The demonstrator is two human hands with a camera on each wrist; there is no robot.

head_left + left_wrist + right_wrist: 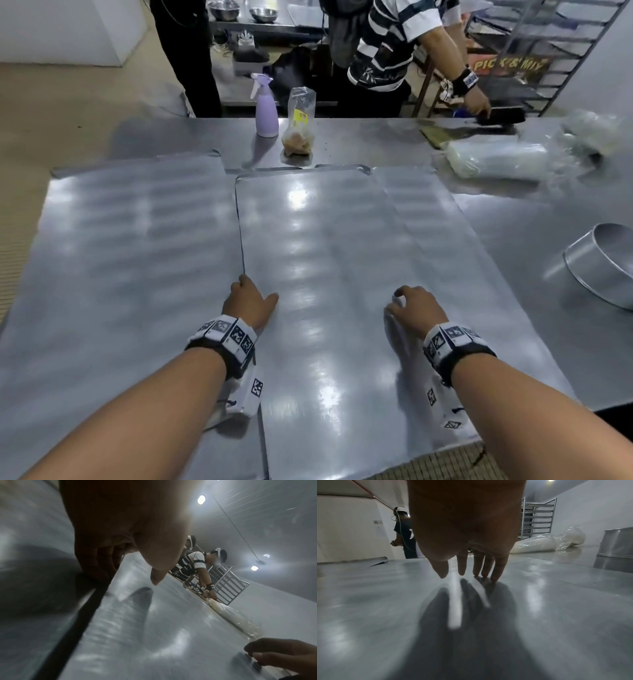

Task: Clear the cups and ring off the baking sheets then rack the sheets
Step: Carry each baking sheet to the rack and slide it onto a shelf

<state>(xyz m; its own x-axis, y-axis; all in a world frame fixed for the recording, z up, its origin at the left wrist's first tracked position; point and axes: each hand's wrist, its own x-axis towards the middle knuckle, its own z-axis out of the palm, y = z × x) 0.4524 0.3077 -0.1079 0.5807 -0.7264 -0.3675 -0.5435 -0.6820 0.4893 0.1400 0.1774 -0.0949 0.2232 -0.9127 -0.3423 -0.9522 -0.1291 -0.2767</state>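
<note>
Three bare metal baking sheets lie side by side on the steel table. The middle sheet [315, 240] overlaps the left sheet [120, 257] and the right sheet [452, 260]. My left hand [248, 296] sits at the middle sheet's left rim; its fingers [96, 563] curl down onto the rim while the thumb hovers above the sheet. My right hand [411, 306] rests on the middle sheet near its right side, fingertips [494, 577] touching the metal, holding nothing. A round metal ring [603, 267] stands on the table to the right, off the sheets.
Clear plastic bags of white material [496, 161] lie at the back right. A lilac spray bottle [266, 109] and a small bag [298, 126] stand behind the sheets. A person in a striped shirt [387, 44] works across the table. A tray rack [548, 34] stands behind.
</note>
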